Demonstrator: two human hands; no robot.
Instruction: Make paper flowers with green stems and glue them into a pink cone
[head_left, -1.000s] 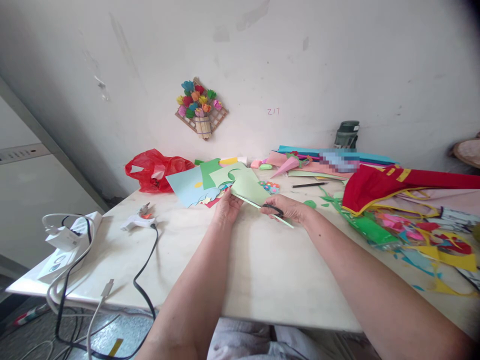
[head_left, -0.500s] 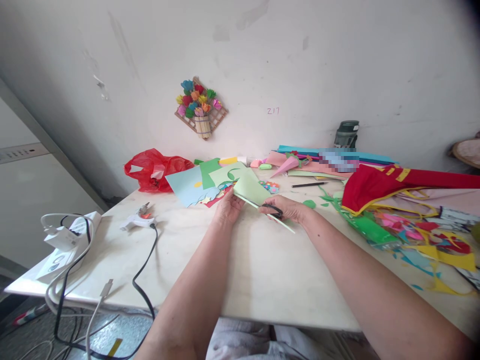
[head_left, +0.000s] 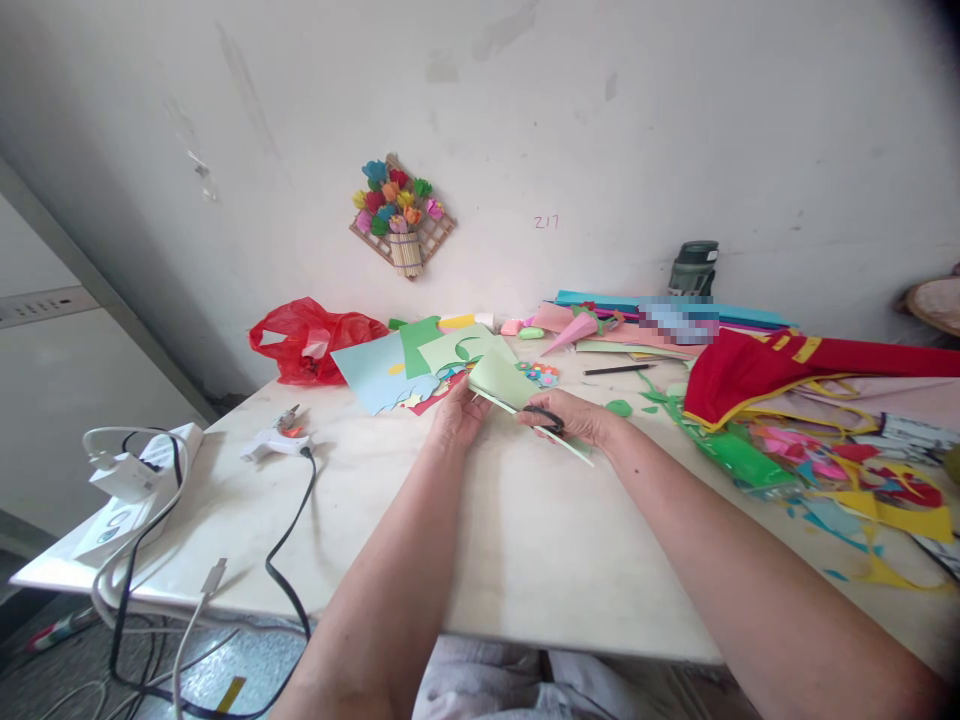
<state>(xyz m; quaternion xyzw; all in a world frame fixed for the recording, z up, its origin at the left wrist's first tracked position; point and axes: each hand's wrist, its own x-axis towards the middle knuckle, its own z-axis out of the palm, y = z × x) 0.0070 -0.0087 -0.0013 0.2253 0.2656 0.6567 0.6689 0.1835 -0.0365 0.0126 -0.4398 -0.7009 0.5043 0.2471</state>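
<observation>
My left hand (head_left: 459, 412) pinches the left end of a pale green sheet of paper (head_left: 501, 377) above the table. In my right hand (head_left: 574, 415) are black-handled scissors (head_left: 553, 422), their blades lying along the paper's near edge. A narrow pale green strip (head_left: 564, 447) slants down to the right below the scissors, along the cut edge. Behind the hands lie a light blue sheet (head_left: 375, 368), a green sheet (head_left: 420, 346) and small coloured cut-outs (head_left: 541, 374).
A red plastic bag (head_left: 300, 340) sits at the back left; a hot glue gun (head_left: 276, 442) and cables lie nearer. On the right are a black pencil (head_left: 619, 369), red cloth with yellow trim (head_left: 739, 375) and paper scraps (head_left: 862, 510). A dark bottle (head_left: 694, 268) stands against the wall.
Both hands stay almost in place. The paper and strip have shifted very slightly to the right, and the strip's free end sits a little further right.
</observation>
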